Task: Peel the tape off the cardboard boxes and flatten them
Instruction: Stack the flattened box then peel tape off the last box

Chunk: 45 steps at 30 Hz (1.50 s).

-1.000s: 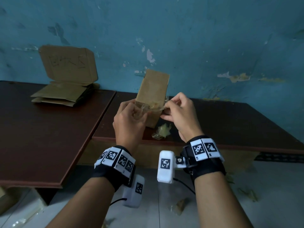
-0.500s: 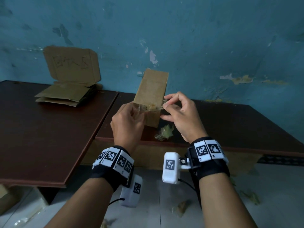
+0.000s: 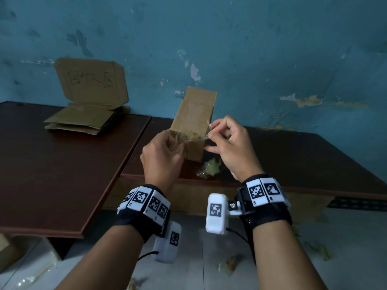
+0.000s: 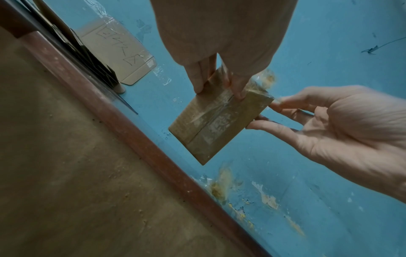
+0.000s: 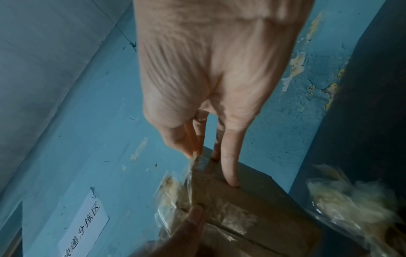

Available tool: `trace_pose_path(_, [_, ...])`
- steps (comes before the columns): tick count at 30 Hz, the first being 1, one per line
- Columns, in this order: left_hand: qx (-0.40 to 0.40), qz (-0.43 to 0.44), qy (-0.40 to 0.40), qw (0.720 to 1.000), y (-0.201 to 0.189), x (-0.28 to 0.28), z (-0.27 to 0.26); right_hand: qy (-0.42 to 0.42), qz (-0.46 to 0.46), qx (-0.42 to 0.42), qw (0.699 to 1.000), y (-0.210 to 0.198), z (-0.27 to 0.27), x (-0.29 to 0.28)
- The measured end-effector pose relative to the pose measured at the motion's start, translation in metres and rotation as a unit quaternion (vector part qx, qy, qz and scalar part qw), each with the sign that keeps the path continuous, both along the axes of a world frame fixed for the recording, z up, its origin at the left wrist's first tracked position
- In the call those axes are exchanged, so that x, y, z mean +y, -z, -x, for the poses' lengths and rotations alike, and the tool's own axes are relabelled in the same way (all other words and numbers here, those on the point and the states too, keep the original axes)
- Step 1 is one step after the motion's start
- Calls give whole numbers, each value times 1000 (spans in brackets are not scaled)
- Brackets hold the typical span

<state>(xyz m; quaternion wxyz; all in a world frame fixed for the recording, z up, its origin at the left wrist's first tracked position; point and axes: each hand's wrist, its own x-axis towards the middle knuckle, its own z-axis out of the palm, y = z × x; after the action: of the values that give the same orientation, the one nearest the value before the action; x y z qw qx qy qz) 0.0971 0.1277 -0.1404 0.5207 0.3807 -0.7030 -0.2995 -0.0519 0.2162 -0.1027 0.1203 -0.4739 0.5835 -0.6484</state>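
Note:
A small brown cardboard box point(image 3: 193, 118) point(image 4: 217, 121) point(image 5: 252, 208) is held upright above the right-hand dark table point(image 3: 293, 155). My left hand point(image 3: 162, 155) point(image 4: 217, 81) grips its lower left end, fingers curled round the edge. Clear tape point(image 3: 193, 138) point(image 5: 175, 187) runs across the box and lifts off at the right edge. My right hand point(image 3: 225, 143) point(image 5: 193, 149) pinches that loose tape end between thumb and forefinger; another finger rests on the box side. More tape point(image 4: 216, 120) still covers the bottom seam.
A crumpled ball of peeled tape point(image 3: 209, 169) point(image 5: 351, 194) lies on the table below the box. Flattened cardboard point(image 3: 83, 120) is stacked on the left table point(image 3: 52, 174), with a lettered cardboard sheet point(image 3: 91, 80) leaning on the blue wall. Tape scraps litter the floor point(image 3: 230, 262).
My right hand has drawn the tape end slightly to the right off the box edge. The box and left hand have hardly shifted.

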Motion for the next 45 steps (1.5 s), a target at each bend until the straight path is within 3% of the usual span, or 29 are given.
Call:
trace_pose_path(15, [2,-16,-13,1000,-4,2,-1,25,-29,10,999,-3,-6,0])
trace_pose_path(25, [-44,-21,-27,998,-11,-2,-4,-26,-2,-105,994,-2,-11,-3])
trace_pose_path(30, [-63,-37,-8,997,-9,-3,-2,14,-36,-30,999,3,-12,-8])
trace_pose_path(38, [-22,-48,94,994,0,-6,1,-3,-30,-27,999,4,-11,-7])
trace_pose_path(45, [-27,-62,74,995,-3,-4,1,-34,-37,-43,998,3,-18,-5])
